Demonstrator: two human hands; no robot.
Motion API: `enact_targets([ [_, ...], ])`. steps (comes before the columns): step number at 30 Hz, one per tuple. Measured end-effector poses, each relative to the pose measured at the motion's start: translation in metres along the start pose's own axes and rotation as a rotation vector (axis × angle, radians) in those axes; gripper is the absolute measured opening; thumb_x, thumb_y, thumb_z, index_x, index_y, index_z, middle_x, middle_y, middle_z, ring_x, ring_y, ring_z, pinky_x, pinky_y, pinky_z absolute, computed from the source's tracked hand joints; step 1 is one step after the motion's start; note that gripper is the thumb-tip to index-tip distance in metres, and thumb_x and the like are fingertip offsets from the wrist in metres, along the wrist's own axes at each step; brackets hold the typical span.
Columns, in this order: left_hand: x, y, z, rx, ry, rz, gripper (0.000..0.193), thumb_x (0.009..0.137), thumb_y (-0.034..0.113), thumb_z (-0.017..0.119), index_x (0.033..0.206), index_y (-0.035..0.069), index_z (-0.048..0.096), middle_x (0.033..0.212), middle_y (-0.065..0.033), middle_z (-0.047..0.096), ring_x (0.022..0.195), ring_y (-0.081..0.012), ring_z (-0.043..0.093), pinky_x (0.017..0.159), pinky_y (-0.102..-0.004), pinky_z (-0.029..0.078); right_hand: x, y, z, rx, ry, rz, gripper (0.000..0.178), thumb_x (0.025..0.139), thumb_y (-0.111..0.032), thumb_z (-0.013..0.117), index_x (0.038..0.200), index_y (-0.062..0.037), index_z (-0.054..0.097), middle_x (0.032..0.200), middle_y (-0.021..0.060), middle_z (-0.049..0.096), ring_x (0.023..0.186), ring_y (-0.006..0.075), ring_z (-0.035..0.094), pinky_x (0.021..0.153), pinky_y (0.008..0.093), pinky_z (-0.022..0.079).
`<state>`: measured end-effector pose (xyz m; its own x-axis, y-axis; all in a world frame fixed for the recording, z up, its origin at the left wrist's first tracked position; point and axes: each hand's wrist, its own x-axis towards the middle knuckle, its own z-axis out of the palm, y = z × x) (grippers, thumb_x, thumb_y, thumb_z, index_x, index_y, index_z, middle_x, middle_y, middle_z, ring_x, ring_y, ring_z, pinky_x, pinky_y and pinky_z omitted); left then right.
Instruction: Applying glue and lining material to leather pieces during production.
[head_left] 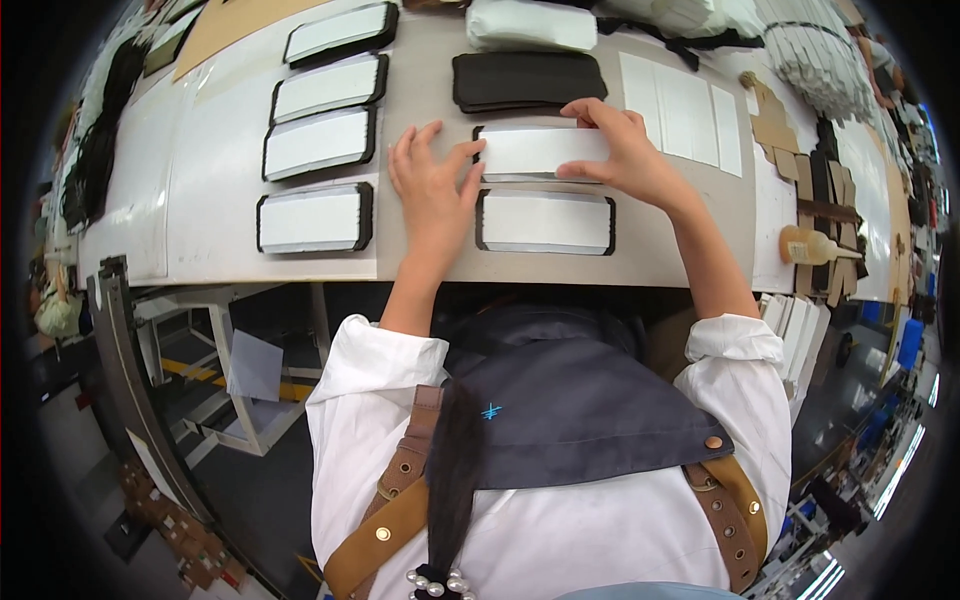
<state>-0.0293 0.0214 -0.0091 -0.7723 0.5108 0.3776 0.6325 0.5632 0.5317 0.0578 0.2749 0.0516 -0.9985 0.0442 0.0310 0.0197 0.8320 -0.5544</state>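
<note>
Pieces (314, 220) with white tops and black borders run in a column down the left of the desk (425, 75), four of them, and they make a handy reference for how much border to leave showing at each end.

Next over is the left hand (435, 190), fingers spread, thumb and forefinger apart at the left end of the white panel (530, 152). Nothing's pinched there. I'd use that hand as a soft stop, fingertips light against the end, so the panel can't creep.

The panel sits mid-desk, between a black stack (530, 82) on its far side and another bordered piece (545, 222) on its near side. A bit of black shows at its left end, so I'd square that up first, then check the long edges.

Right hand (632, 155): thumb at the near long edge, forefinger curled by the far one, so the grip straddles the width. Can't tell if it's actually squeezing. I'd keep pressure even, since a hard pinch might bow or skew it.

Further right there are flat white sheets (680, 115), then a bottle (805, 246). I'd mind the right elbow around that one.
</note>
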Motion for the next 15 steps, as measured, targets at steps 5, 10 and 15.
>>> enact_targets([
  [5,0.0,0.0,-0.003,0.003,-0.014,-0.01,0.025,0.092,0.019,0.076,0.116,0.021,0.077,0.146,-0.0141,0.05,0.147,-0.0401,0.033,0.125,-0.0587,0.018,-0.007,0.032,-0.007,0.364,-0.038,0.216,0.039,0.092,-0.021,0.08,0.122,-0.0026,0.063,0.101,0.0012,0.061,0.087,0.0116,0.053,0.085,0.0274,0.049],
  [10,0.001,0.002,-0.002,0.0,-0.031,0.008,0.023,0.093,0.02,0.075,0.116,0.021,0.077,0.147,-0.0134,0.049,0.147,-0.0389,0.033,0.126,-0.0581,0.018,-0.012,0.037,-0.002,0.404,-0.014,0.239,0.026,0.093,-0.008,0.073,0.116,0.0,0.065,0.098,0.0,0.062,0.086,0.0104,0.052,0.084,0.0268,0.049],
  [15,0.001,0.004,-0.002,0.033,-0.032,-0.003,0.025,0.093,0.021,0.076,0.118,0.021,0.078,0.148,-0.0103,0.05,0.148,-0.0364,0.032,0.123,-0.0519,0.023,-0.012,0.032,-0.001,0.32,0.002,0.225,0.022,0.091,-0.004,0.071,0.111,0.0016,0.066,0.096,0.0037,0.063,0.082,0.0124,0.053,0.081,0.0277,0.05],
])
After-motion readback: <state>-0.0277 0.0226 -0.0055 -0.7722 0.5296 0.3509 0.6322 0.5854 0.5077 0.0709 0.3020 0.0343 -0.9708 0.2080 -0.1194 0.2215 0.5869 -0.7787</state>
